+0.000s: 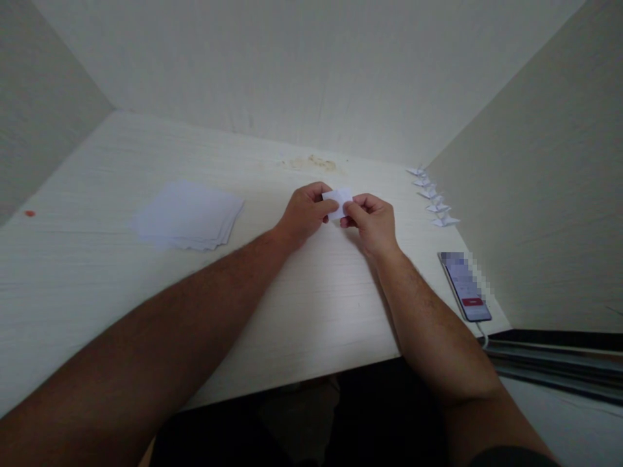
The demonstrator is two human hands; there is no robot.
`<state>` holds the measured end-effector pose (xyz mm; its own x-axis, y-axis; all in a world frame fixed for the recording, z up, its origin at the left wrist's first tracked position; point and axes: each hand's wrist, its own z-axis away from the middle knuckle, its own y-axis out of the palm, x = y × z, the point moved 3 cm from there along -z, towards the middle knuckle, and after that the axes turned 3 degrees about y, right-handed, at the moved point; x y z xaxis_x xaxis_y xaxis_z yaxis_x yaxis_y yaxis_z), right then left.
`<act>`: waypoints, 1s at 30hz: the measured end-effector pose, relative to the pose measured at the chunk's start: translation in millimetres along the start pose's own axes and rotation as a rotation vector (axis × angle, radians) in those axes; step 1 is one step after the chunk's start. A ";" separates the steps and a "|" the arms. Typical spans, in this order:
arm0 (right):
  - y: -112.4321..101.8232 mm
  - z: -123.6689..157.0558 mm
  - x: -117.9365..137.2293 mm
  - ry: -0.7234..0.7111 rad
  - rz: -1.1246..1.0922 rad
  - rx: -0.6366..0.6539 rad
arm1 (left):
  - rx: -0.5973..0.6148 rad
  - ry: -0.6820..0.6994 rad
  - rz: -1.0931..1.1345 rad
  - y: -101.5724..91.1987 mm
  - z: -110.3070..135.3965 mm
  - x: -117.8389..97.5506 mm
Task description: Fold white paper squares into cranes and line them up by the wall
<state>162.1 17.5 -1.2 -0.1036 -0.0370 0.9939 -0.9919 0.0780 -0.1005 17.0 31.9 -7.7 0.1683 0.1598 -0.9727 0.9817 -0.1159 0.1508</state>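
Bracing on the white table (pixel 316 311) would likely steady the work. Right of the paper stack (pixel 195 211), the left hand (pixel 307 211) and right hand (pixel 372 218) pinch the small white paper (pixel 342 194) from either side, their grips narrow; matching edges before pressing should keep creases true. Farther right of the paper stack sit pointed paper pieces (pixel 444 221), best left undisturbed.

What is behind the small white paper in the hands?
Pale tabletop shows around the paper; whatever it, the left hand and the right hand cover cannot be seen.
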 end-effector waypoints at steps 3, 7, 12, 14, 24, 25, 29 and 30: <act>-1.5 0.4 0.4 -0.034 0.064 -0.018 | -0.002 -0.007 -0.004 0.7 0.7 -0.8; -1.3 0.1 -0.1 -0.058 0.087 -0.021 | 0.010 -0.011 -0.015 1.3 1.9 -2.2; -2.1 -0.5 1.2 -0.091 0.143 -0.034 | 0.082 0.011 -0.089 2.2 2.6 -3.5; -2.5 -0.1 3.4 -0.112 0.179 -0.018 | 0.102 0.003 -0.118 2.3 3.1 -4.2; 0.5 -0.1 1.0 -0.063 0.146 0.044 | -0.016 -0.009 -0.051 -1.0 1.8 -0.2; 0.5 0.2 1.5 -0.063 0.154 0.050 | -0.025 -0.018 -0.060 -1.3 1.7 0.5; -0.1 0.9 3.4 -0.072 0.141 0.039 | -0.021 -0.037 -0.151 -2.8 0.8 2.4; -0.2 0.5 2.7 -0.068 0.135 0.037 | -0.017 -0.035 -0.172 -3.1 0.5 2.7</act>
<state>161.9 16.8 1.5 -0.2394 -0.0965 0.9661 -0.9706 0.0504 -0.2355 14.4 32.2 -10.9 -0.0048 0.1413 -0.9900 0.9972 -0.0730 -0.0153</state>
